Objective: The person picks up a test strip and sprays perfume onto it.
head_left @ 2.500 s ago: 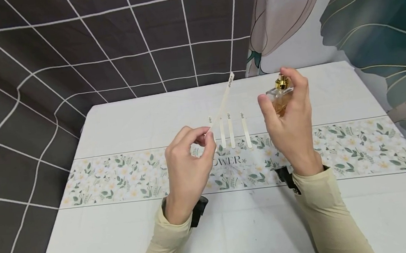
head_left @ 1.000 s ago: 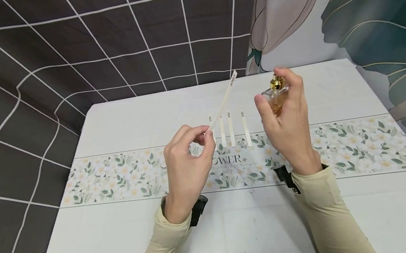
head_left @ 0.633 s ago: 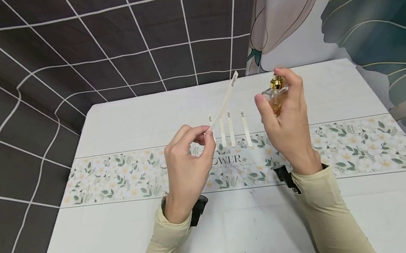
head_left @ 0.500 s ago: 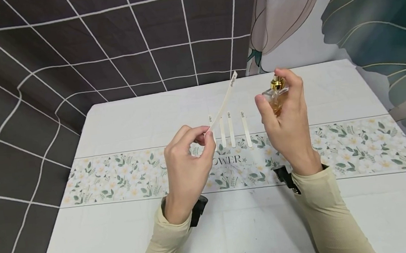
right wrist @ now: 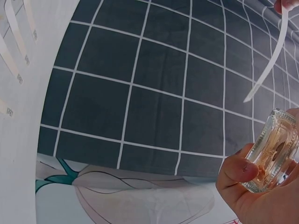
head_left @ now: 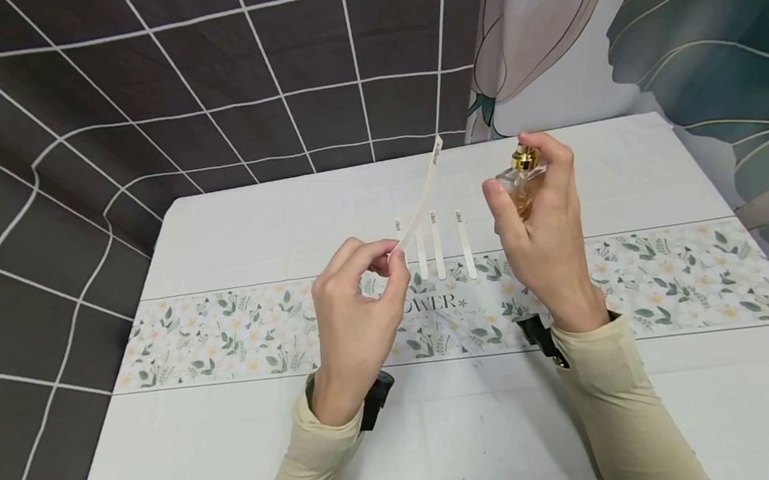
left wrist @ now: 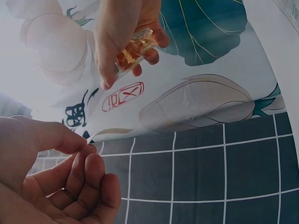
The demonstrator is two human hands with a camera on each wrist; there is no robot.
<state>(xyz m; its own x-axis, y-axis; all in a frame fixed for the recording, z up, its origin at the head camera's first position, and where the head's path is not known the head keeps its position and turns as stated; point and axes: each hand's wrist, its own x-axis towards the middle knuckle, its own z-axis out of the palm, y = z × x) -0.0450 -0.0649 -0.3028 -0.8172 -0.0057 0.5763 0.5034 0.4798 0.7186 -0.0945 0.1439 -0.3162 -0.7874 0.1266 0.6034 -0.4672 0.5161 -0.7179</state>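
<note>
The left hand [head_left: 358,309] pinches the lower end of a long white paper strip [head_left: 427,188] between thumb and forefinger. The strip bows upward and has small print near its raised tip. To its right, the right hand [head_left: 550,242] grips a clear glass bottle [head_left: 522,182] of amber liquid, forefinger on top of the gold sprayer. Strip and bottle stand apart. In the right wrist view the strip [right wrist: 273,58] curves above the bottle [right wrist: 272,151]. The left wrist view shows the bottle [left wrist: 135,52] held above the left hand [left wrist: 70,172].
Several similar strips [head_left: 466,245] lie side by side on the white table [head_left: 273,455], beyond the printed word on a floral band [head_left: 226,335]. A dark gridded cloth [head_left: 198,72] hangs behind and to the left, and a floral cloth [head_left: 546,35] at the right.
The raised tip of the strip has shifted slightly left since half a second ago. Compared with the oldest frame, the right hand and bottle sit a little further left. Both grips are unchanged.
</note>
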